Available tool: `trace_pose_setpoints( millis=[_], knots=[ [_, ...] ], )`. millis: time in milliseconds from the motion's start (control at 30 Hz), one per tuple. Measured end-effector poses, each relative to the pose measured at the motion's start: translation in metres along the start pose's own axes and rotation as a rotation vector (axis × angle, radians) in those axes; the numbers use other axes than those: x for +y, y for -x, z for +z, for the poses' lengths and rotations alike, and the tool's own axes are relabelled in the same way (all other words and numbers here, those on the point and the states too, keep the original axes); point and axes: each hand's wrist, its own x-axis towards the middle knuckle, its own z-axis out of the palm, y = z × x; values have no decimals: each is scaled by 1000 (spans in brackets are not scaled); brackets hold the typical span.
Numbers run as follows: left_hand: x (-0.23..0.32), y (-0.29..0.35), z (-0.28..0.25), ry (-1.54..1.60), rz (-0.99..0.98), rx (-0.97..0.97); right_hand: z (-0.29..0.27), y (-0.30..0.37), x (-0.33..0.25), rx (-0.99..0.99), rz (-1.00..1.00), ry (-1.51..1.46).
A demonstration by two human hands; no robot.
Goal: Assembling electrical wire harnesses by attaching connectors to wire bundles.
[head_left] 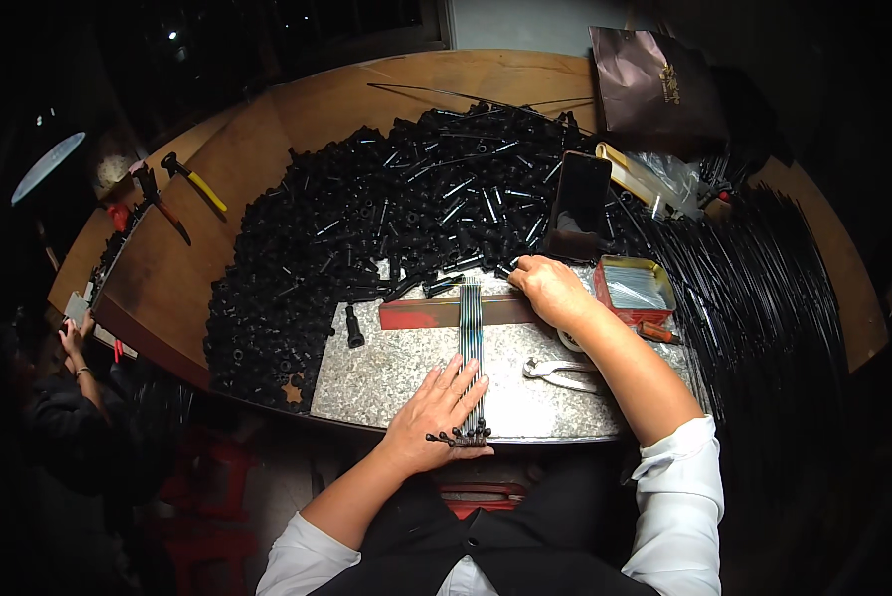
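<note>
My left hand (436,409) lies slightly spread over the rods (472,340), which cross the bar (421,315); I judge them light, springy, slick, best held mid-bundle. My right hand (555,292) curls beside the pile (366,219); any pinch, I can't tell.

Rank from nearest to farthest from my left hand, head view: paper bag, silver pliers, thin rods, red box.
1. Thin rods: touching your left hand.
2. Silver pliers: right, on the slab.
3. Red box: farther right and back.
4. Paper bag: far back, right.
</note>
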Motion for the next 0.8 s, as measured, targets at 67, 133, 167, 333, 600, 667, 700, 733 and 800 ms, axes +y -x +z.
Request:
trace_pose_setpoints(
  millis=[67, 133, 167, 333, 600, 667, 700, 733, 800],
  knots=[
    [0, 0, 0, 6, -1, -4, -1, -1, 0, -13, -8, 11],
    [0, 0, -1, 3, 0, 2, -1, -3, -2, -25, -17, 21],
    [-1, 0, 0, 3, -1, 1, -1, -4, -4, -36, -15, 22],
    [0, -1, -1, 17, 1, 7, 0, -5, -3, -23, -24, 51],
    [1, -1, -2, 16, 2, 6, -3, -7, -2, -10, -60, 62],
    [0, -1, -2, 17, 0, 6, -6, -7, -3, -48, -54, 55],
    [0, -1, -2, 18, -1, 8, -7, -7, -3, -87, -46, 50],
    [0, 0, -2, 20, -1, 10, -7, -7, -3, -88, -47, 50],
    [0, 0, -3, 18, -1, 9, -7, -7, -4, -99, -46, 51]
  ],
)
